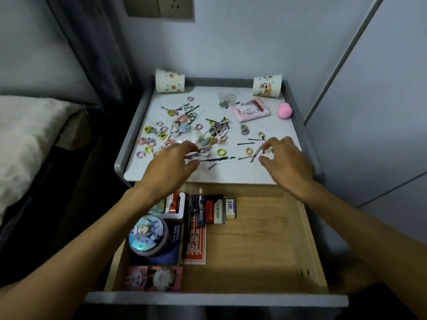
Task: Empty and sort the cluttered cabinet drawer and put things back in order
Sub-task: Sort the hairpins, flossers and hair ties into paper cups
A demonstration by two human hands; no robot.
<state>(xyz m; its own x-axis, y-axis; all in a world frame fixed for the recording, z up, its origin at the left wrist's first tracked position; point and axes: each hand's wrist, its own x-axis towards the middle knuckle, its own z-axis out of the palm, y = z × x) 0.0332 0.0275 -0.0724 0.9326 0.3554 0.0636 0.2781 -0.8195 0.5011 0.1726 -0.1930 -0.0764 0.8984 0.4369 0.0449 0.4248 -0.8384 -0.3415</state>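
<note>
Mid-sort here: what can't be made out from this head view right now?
Head view:
- Left hand: fingertips motion-blurred; grip unclear.
- Right hand: fingertips blurred over hairpins; grip unclear.
- Drawer: back-left items hidden under left forearm.
- Left paper cup, right paper cup: insides not visible.
- Small boxes: print too small.

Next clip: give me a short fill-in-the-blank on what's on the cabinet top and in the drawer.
1. The drawer below the cabinet top is ____, not shut.
2. The round tin lies on the drawer's ____ side.
3. The pink sponge sits near the top's ____ edge.
4. The paper cups at the back corners number ____.
Missing: open; left; right; two.
</note>
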